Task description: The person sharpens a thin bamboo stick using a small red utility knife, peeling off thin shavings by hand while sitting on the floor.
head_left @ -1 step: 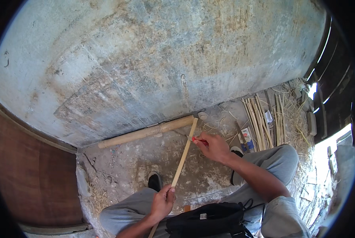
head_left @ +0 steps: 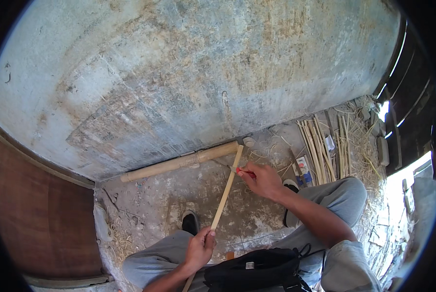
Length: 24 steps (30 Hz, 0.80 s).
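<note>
A long pale bamboo strip (head_left: 224,202) slants from my lap up toward the wall. Its lower part is gripped by my left hand (head_left: 200,249), thumb pressed along it, and the strip's tail runs down past my wrist. My right hand (head_left: 264,182) is closed round the red handle of a knife (head_left: 239,171). The thin blade points left and lies across the strip near its upper end; whether it cuts in is too small to tell. Beyond the strip's tip, a thick bamboo pole (head_left: 162,168) lies along the foot of the wall.
Several split bamboo strips (head_left: 317,148) lie at the right, beside straw and shavings (head_left: 366,146). A stained wall (head_left: 203,73) stands ahead, a brown panel (head_left: 38,209) at the left. My crossed-over black bag (head_left: 257,267) rests between my knees. A dark shoe (head_left: 190,222) is on the dusty floor.
</note>
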Each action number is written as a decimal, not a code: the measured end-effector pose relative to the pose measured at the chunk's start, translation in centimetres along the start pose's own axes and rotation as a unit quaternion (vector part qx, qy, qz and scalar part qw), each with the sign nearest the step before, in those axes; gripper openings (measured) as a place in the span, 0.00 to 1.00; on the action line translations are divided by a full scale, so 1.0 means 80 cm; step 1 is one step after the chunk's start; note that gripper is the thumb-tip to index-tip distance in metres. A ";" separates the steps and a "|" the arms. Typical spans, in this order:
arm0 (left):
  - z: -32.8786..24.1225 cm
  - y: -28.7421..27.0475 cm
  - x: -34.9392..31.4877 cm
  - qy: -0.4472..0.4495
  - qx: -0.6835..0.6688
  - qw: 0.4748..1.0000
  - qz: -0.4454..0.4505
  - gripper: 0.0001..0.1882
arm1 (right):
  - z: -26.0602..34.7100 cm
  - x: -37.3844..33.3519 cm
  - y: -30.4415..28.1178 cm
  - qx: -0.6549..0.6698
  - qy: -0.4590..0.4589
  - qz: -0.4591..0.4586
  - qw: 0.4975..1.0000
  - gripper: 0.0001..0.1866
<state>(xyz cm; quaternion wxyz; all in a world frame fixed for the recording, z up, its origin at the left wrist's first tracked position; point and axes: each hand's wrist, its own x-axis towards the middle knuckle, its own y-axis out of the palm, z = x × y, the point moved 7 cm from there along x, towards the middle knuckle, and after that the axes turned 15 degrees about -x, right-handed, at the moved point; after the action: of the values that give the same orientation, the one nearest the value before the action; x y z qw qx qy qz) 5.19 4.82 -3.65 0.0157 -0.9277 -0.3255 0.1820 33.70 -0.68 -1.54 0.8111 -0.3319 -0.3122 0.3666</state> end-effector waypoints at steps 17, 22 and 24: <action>-0.014 -0.003 0.004 -0.004 -0.054 0.999 -0.007 0.12 | -0.036 0.012 -0.002 0.127 0.067 -0.073 0.987 0.12; -0.015 -0.004 0.009 -0.017 -0.078 0.997 -0.007 0.13 | 0.031 -0.022 0.014 0.087 0.028 0.058 0.994 0.12; -0.012 -0.002 0.012 -0.021 -0.086 0.996 -0.003 0.13 | 0.038 -0.027 0.015 0.077 0.000 0.056 0.995 0.12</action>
<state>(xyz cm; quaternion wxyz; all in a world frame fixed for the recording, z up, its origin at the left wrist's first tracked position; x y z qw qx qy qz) 6.14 5.59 -3.09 -0.0701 -0.9204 -0.3434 0.1733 29.75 -0.87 -1.24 0.8122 -0.2856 -0.2641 0.4347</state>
